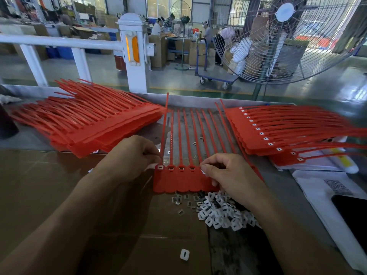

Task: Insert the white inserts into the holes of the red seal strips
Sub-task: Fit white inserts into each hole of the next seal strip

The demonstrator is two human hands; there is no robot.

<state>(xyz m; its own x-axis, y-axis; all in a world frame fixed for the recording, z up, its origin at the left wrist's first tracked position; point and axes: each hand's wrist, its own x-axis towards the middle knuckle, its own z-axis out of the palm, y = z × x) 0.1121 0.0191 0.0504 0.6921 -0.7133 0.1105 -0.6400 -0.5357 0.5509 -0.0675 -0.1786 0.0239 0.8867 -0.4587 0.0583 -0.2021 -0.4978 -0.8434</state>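
Strip (178,179) lies crosswise between the hands, tails running away. Left hand (131,155) pinches its left end; right hand (228,173) pinches an insert (204,171) just right of the empty holes (181,168). Loose inserts (222,213) beneath the right hand.

Your left hand (133,155) pinches the left end of the red seal strip (178,180), where one white insert (160,167) sits. Your right hand (228,173) curls over its right end, above the loose inserts (220,213) on the tabletop (288,187).

both forearms reach forward, left hand (131,155) and right hand (228,173) apparently pinching with curled fingers.
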